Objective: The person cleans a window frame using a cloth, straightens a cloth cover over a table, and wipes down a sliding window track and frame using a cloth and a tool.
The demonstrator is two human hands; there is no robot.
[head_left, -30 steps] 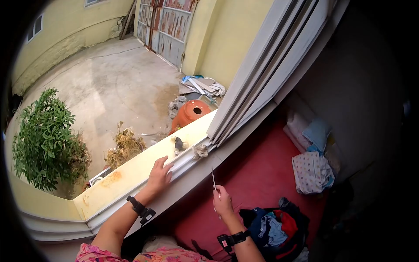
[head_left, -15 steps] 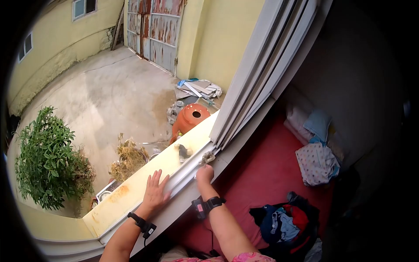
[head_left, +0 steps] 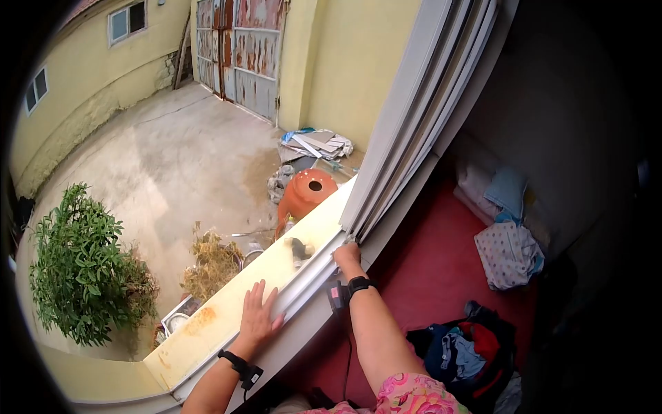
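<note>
My left hand (head_left: 259,315) rests on the yellow outer sill (head_left: 227,303) beside the white window track (head_left: 303,281), fingers spread, holding nothing. My right hand (head_left: 347,255) is closed at the upper end of the track, close to the foot of the stacked sliding window frames (head_left: 420,117). A bit of greyish cloth (head_left: 350,239) shows just past its fingers. What the fingers grip is mostly hidden by the hand. A dark and pale object (head_left: 298,252) lies on the outer sill between the two hands.
Outside are a green bush (head_left: 83,269), a dry plant (head_left: 210,265), an orange pot (head_left: 307,192), a pile of boards (head_left: 317,143) and a rusty gate (head_left: 241,52). Indoors, a red surface (head_left: 420,255) bears folded bedding (head_left: 507,252) and a dark bag of clothes (head_left: 465,355).
My right hand has moved up and forward to the top of the track; the thin tool it held is now out of sight. My left hand has opened flat on the sill. The view has shifted.
</note>
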